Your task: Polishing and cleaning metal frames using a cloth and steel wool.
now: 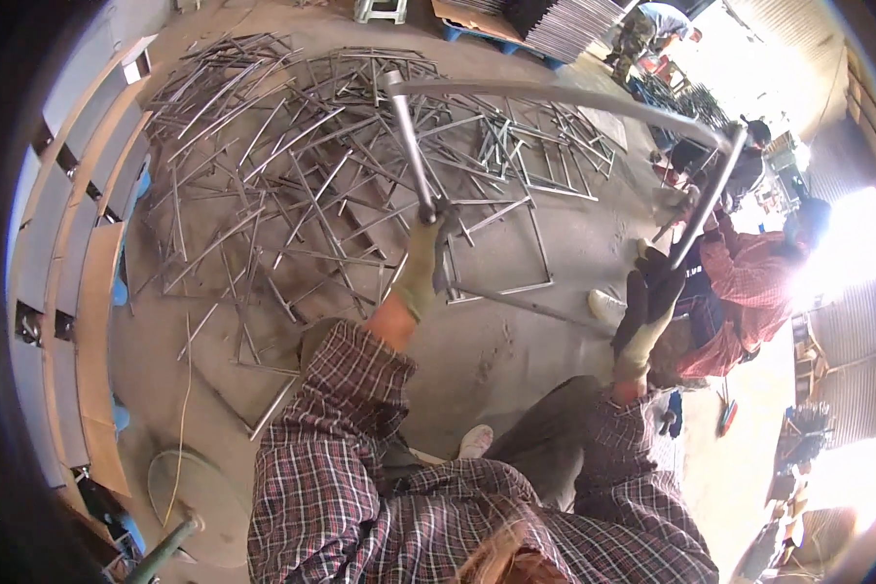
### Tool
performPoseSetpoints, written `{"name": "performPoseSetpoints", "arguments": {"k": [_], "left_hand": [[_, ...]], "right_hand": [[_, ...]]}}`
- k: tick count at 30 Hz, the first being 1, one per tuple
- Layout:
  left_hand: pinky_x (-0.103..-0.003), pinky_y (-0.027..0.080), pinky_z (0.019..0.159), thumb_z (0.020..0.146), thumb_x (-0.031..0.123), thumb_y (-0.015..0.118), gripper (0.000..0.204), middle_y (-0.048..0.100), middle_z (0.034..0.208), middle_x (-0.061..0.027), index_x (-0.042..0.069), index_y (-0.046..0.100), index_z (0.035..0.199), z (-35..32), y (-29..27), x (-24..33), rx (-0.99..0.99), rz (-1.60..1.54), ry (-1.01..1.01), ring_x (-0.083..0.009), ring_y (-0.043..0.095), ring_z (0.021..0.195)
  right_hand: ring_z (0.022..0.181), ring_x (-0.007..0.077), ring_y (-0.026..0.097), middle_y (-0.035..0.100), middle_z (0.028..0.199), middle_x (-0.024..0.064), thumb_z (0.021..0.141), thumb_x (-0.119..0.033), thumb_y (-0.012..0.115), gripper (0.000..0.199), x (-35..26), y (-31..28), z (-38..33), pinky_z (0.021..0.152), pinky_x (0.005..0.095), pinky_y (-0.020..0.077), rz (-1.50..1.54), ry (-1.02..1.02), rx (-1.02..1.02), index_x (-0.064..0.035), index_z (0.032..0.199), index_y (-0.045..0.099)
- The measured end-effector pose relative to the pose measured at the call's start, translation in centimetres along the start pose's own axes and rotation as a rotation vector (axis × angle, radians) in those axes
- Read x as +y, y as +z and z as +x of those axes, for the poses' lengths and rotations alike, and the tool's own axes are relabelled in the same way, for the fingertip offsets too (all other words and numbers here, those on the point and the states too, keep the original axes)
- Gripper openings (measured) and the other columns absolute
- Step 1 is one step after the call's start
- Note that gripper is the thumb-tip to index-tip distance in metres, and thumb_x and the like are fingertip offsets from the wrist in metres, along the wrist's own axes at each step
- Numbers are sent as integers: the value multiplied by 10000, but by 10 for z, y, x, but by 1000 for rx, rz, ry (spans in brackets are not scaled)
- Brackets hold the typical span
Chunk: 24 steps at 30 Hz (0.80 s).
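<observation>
Between my two hands I hold up a rectangular metal tube frame, tilted with its long top bar away from me. My left hand, in a light glove with a dark palm, is closed around the left side tube at its lower end. On the other side my right hand, gloved the same way, grips the right tube, its fingers partly wrapped around it. A thinner bar runs between the hands, lower down. Beyond the frame, many similar metal frames lie in a tangled heap on the floor.
Stacked panels and boards line the left side. Close by on the right sits a person in a red checked shirt; another person bends at the far right. A round base with a green pole stands lower left. A loaded blue pallet is at the back.
</observation>
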<state>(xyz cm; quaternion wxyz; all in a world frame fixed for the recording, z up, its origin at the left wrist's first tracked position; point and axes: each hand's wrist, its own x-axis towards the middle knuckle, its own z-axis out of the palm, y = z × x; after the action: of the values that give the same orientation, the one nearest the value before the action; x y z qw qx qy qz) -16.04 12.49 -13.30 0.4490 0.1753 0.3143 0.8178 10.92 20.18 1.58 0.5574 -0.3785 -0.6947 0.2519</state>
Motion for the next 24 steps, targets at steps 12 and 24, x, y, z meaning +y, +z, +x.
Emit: {"name": "performPoseSetpoints", "arguments": {"k": [12, 24], "left_hand": [[-367, 417, 1086, 986, 264, 659, 433, 629, 1253, -79, 31, 553, 1335, 16, -3, -9, 27, 271, -26, -197, 564, 1220], [-281, 395, 578, 890, 334, 763, 318, 617, 836, 13, 39, 692, 984, 16, 3, -12, 75, 662, 35, -122, 531, 685]], "right_hand": [[1105, 180, 549, 590, 1223, 83, 922, -28, 676, 482, 18, -6, 5, 1004, 306, 395, 15, 31, 115, -14, 1362, 479], [1332, 306, 477, 522, 1427, 179, 790, 6, 752, 779, 39, -28, -21, 1141, 432, 338, -149, -158, 255, -8, 1491, 412]]}}
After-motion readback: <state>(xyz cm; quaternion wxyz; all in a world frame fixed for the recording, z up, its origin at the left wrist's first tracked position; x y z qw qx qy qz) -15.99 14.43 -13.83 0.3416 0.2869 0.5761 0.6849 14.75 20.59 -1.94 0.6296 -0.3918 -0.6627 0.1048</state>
